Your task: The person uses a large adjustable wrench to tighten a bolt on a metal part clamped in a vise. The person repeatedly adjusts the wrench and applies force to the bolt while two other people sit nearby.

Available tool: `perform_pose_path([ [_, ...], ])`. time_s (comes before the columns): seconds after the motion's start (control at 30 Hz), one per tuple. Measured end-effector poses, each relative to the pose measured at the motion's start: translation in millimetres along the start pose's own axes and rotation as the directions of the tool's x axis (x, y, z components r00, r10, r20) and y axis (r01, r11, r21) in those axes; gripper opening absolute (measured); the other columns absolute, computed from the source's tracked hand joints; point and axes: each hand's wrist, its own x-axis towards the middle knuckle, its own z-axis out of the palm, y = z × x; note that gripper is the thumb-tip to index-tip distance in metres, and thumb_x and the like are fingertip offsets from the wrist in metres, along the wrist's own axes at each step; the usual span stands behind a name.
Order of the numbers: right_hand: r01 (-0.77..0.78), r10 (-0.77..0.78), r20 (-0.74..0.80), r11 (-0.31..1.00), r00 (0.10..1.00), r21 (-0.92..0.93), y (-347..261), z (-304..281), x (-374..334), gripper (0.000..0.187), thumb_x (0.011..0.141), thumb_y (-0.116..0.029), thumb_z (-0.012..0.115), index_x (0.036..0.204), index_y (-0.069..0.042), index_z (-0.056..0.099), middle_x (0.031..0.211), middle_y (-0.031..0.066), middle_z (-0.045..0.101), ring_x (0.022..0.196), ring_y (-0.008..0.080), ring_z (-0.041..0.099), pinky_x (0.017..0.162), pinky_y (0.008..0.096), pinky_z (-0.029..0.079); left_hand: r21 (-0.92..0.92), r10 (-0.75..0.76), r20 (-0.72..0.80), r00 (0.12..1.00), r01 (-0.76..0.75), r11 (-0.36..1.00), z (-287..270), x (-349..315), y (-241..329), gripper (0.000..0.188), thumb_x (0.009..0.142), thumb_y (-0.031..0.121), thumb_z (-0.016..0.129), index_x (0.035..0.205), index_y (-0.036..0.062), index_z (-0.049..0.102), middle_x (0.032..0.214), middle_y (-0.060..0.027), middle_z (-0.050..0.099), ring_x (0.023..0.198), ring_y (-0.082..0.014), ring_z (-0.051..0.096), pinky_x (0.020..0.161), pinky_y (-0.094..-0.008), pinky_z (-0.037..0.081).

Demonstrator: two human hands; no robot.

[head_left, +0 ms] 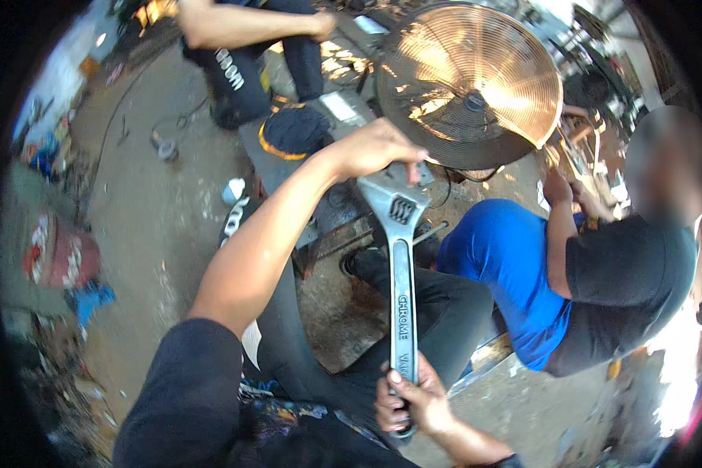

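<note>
A large chrome adjustable wrench [402, 273] points away from me, its handle end in my closed right hand [415, 402]. My left hand [374, 148] reaches across to the jaw end, fingers pinched at a small grey metal piece [424, 175] by the jaws. Blur hides its exact shape and whether the jaws grip it. Under the wrench head and my left wrist lies a low dark metal bench [331, 222]. On the bench, left of my wrist, rests a round black pad [295, 131] with an orange rim.
A round wire-guard fan [425, 74] stands just beyond the bench. Close on my right sits a person in blue trousers [495, 257]; another person's arm [249, 30] is at the far left. A reddish bucket [66, 253] and a blue rag [92, 300] lie on the left floor.
</note>
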Motion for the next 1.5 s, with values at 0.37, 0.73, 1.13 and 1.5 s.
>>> perform_pose_path([
  [0.37,-0.005,0.019,-0.29,0.999,0.957,0.051,24,82,19,0.034,0.111,-0.047,0.042,0.115,-0.014,0.046,0.063,0.0016,0.037,0.041,0.0119,0.032,0.036,0.0309,0.032,-0.138,-0.108,-0.063,0.992,0.098,0.986,-5,13,-5,0.035,0.093,0.03,0.076,0.08,-0.0025,0.075,0.075,-0.0092,0.073,0.068,-0.0183,0.074,0.07,-0.0289,0.055],
  [0.73,0.312,-0.282,-0.193,0.94,0.94,0.141,107,132,93,0.018,0.108,-0.023,0.059,0.107,-0.012,0.045,0.066,-0.0011,0.044,0.048,0.008,0.043,0.039,0.0278,0.035,-0.491,-0.009,0.145,0.989,0.08,0.868,-30,-5,-21,0.033,0.099,0.023,0.053,0.095,-0.004,0.073,0.095,-0.0166,0.073,0.104,-0.0281,0.07,0.1,-0.0385,0.049],
  [1.13,-0.177,0.146,0.335,0.982,0.931,0.064,-6,-31,10,0.019,0.106,-0.014,0.061,0.112,-0.011,0.043,0.068,-0.0025,0.04,0.053,0.0067,0.041,0.042,0.0268,0.037,-0.078,-0.027,0.045,0.999,0.031,0.996,-18,-10,-15,0.037,0.082,0.032,0.066,0.089,-0.0034,0.076,0.091,-0.0127,0.076,0.089,-0.0205,0.069,0.087,-0.0332,0.049],
  [1.5,-0.395,0.364,0.299,0.917,0.882,0.049,-2,-36,-12,0.04,0.106,-0.041,0.06,0.078,-0.019,0.044,0.062,-0.0088,0.035,0.049,0.0037,0.031,0.041,0.0223,0.024,-0.155,-0.011,0.05,0.999,0.018,0.988,-19,-14,-21,0.026,0.077,0.022,0.07,0.08,-0.0028,0.065,0.083,-0.0155,0.065,0.079,-0.022,0.06,0.079,-0.0332,0.045],
])
